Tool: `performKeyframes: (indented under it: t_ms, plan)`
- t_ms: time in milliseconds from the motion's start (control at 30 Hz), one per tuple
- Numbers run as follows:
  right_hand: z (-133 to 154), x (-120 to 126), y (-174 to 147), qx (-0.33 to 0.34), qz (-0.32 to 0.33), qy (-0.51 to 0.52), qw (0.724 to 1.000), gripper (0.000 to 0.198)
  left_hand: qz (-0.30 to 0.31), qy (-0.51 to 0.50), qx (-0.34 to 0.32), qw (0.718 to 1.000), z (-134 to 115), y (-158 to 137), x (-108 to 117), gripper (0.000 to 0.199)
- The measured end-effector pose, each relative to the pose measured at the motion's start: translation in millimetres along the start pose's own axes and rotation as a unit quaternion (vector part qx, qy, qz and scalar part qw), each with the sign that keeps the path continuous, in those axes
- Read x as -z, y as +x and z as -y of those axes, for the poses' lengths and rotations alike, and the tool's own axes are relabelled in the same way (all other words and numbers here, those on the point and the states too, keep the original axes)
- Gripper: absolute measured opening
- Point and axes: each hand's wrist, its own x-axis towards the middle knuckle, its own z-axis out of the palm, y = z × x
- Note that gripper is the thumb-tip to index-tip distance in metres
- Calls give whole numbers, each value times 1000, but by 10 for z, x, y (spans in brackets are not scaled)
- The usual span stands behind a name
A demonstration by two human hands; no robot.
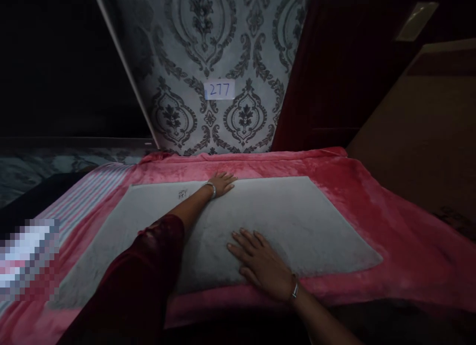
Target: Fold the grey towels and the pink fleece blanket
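A grey rectangular cloth (320, 221), perhaps a towel or mat, lies spread flat on a pink-red plush blanket (401, 246). A small dark mark shows near its far left part. My left hand (222, 183) rests at the cloth's far edge, fingers spread and pointing right. Closer to me, my right hand (262, 263) lies palm down on the near part of the cloth, its fingers apart and pointing away to the left. Neither hand grips anything. Each wrist wears a bracelet, and a dark red sleeve covers the left arm.
A striped cloth (84, 199) lies along the left side, with a pixelated patch in front of it. Behind stands a patterned wall (208, 122) bearing a paper label (219, 89) reading 277. A dark panel is at left; a dark red door-like surface (316, 97) is at right.
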Motion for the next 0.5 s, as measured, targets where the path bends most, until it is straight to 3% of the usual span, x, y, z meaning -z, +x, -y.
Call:
performKeyframes:
  t_ms: [100,167,267,333,433,500]
  plan:
    - [-21,-48,-15,4,-13,-9,1000,63,-16,19,45,999,-160,-168,88,60]
    - [-65,-59,-20,11,-10,-6,1000,62,-21,7,-4,1000,-302,-431,90,61]
    - [-144,-5,17,42,-4,23,999,56,13,-40,-116,992,-538,-1071,-6,64]
    - [-180,56,99,65,-34,54,996,51,46,-62,-146,986,-688,-1584,-113,71]
    - [-202,118,337,88,-80,67,991,49,29,-74,-119,990,-868,-2245,-256,78]
    - [-225,123,564,117,-54,37,991,49,12,-84,-100,991,-958,-2506,-302,82]
